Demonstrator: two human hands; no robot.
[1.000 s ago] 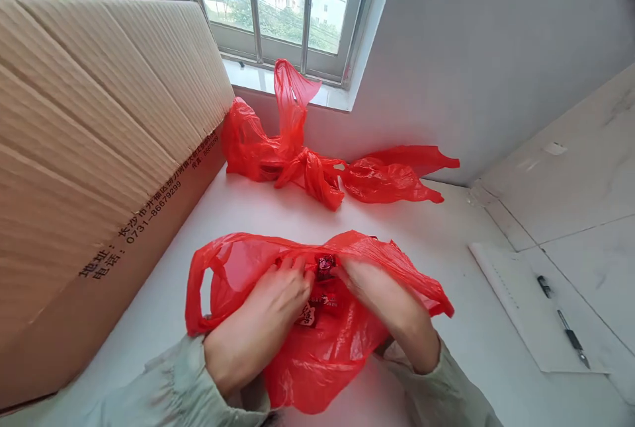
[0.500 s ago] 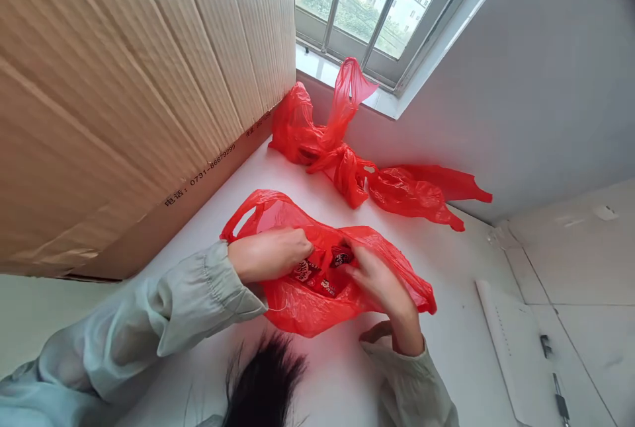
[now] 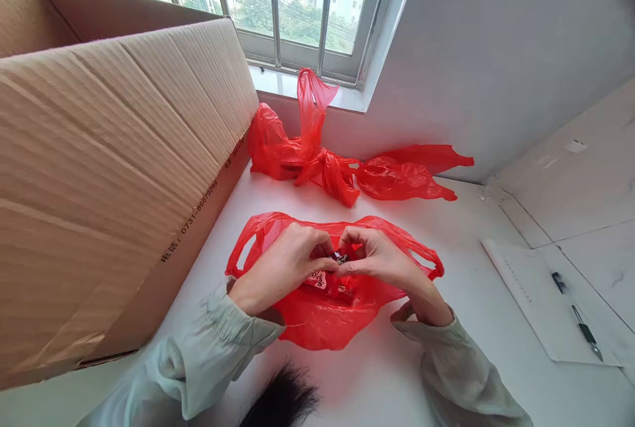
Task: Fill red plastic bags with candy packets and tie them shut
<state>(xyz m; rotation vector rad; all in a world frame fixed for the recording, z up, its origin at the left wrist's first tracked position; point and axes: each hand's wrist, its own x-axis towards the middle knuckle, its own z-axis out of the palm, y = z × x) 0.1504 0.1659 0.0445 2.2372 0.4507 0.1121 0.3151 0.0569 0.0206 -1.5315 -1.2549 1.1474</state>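
An open red plastic bag (image 3: 322,328) lies on the white table, its handles spread to either side. Over its mouth, my left hand (image 3: 297,255) and my right hand (image 3: 380,256) meet, thumbs and fingers pinching a small dark wrapped packet (image 3: 340,258) between them. The packet is mostly covered by my fingertips, so its full shape is hidden. Just below, inside the bag, sit red printed packets (image 3: 318,279) with white lettering.
A large open cardboard box (image 3: 124,169) stands at left. Against the wall lie a knotted red bag (image 3: 332,176) and a crumpled red bag (image 3: 401,176). On the right, paper (image 3: 530,301) bears a pen (image 3: 588,333) and its cap (image 3: 559,282). A barred window (image 3: 297,10) is behind.
My hands have come together from apart in the bag, and both now grip the small dark packet. The view has shifted, showing more of the box's inside and the paper at right.
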